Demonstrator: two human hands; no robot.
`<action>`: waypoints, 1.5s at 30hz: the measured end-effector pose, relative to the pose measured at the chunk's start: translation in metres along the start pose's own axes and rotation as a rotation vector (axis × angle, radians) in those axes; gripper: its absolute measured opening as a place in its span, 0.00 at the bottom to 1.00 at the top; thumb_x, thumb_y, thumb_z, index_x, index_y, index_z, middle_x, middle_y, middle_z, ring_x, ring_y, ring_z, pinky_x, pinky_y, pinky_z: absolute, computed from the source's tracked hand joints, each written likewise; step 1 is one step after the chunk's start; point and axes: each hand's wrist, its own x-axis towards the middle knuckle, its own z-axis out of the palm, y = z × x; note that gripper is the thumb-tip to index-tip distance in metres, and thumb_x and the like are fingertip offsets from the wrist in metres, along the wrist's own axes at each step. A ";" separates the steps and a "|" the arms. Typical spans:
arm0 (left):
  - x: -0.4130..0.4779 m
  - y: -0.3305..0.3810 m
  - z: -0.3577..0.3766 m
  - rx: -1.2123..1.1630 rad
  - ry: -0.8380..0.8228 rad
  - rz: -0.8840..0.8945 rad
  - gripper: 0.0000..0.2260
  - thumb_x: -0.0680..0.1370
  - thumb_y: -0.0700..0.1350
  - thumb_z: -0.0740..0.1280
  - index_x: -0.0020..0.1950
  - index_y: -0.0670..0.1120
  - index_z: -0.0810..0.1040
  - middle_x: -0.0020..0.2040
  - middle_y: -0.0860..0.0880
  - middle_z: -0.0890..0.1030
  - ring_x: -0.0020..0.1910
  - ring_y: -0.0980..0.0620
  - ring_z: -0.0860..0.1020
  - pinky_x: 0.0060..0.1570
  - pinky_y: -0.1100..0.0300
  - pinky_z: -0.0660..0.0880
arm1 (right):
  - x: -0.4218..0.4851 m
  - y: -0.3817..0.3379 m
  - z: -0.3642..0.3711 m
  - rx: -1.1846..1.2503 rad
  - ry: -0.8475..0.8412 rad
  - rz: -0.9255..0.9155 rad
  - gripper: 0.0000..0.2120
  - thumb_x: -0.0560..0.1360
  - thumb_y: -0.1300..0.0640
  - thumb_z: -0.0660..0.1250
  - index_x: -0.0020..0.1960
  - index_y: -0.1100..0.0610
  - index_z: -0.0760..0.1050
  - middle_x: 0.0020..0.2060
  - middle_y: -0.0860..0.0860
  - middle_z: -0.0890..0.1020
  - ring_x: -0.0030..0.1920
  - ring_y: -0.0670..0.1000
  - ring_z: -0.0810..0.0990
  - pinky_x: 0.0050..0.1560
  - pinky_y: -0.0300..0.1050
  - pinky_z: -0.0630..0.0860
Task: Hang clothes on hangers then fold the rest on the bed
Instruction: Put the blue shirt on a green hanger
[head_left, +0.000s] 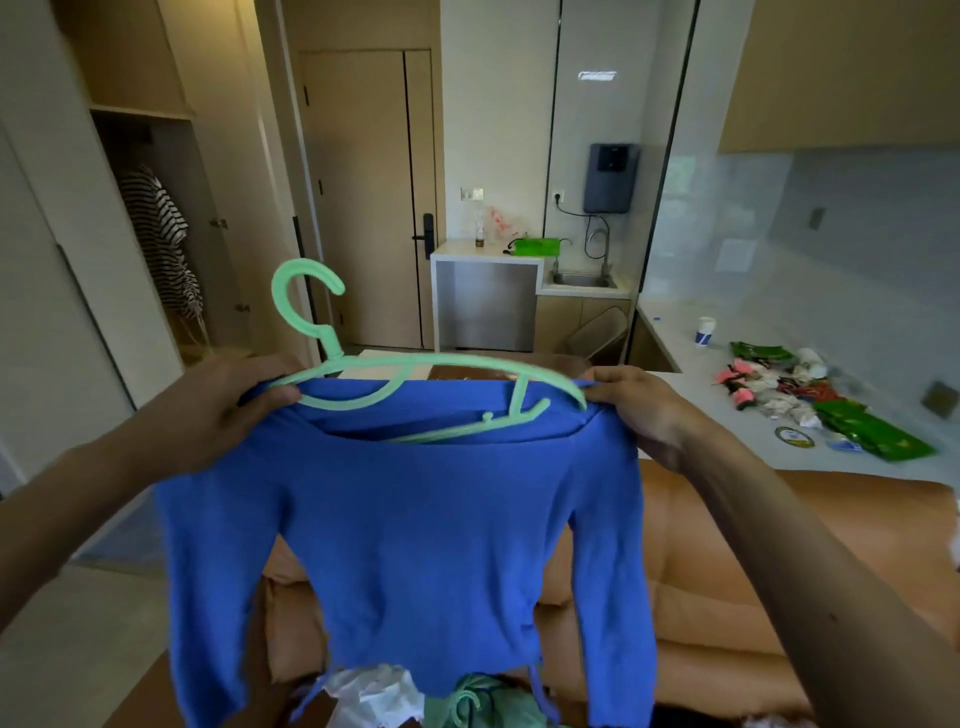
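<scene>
Head view: the task is judged to be in its hanging stage and well short of complete. One striped garment (161, 234) already hangs in the open wardrobe at left. The blue long-sleeved top (415, 519) is held up in the air over the bed (727, 571), carried by the hands alone. The green hanger (467, 362) is only partly seated: its lower bar sits inside the neckline, while the upper bar and hook stand clear above. The left hand (249, 395) has its fingers curled round one shoulder and the hanger end. The right hand (639, 410) pinches the other shoulder. The sleeves hang straight, the fabric is smooth, and ties dangle at the hem. A heap of clothes (467, 701) below the hem remains unfolded.
</scene>
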 end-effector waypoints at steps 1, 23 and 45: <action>0.000 0.000 0.000 0.005 -0.007 0.007 0.18 0.83 0.60 0.55 0.65 0.53 0.76 0.55 0.48 0.83 0.50 0.46 0.82 0.48 0.42 0.78 | -0.001 -0.001 -0.001 0.000 0.020 -0.003 0.10 0.81 0.64 0.60 0.52 0.66 0.80 0.48 0.65 0.83 0.47 0.59 0.79 0.49 0.50 0.75; 0.028 0.050 0.046 0.016 0.083 0.011 0.20 0.82 0.62 0.52 0.60 0.53 0.77 0.49 0.55 0.82 0.42 0.56 0.78 0.37 0.54 0.76 | -0.023 -0.078 0.023 -0.118 0.021 -0.319 0.06 0.81 0.63 0.61 0.48 0.62 0.76 0.40 0.59 0.76 0.42 0.54 0.73 0.44 0.46 0.71; 0.004 0.025 0.005 -0.089 0.165 -0.132 0.14 0.84 0.56 0.53 0.47 0.52 0.74 0.40 0.54 0.77 0.40 0.54 0.77 0.40 0.58 0.71 | -0.014 -0.026 -0.028 -0.468 -0.058 -0.763 0.16 0.79 0.45 0.63 0.45 0.58 0.77 0.38 0.52 0.79 0.40 0.52 0.78 0.41 0.48 0.73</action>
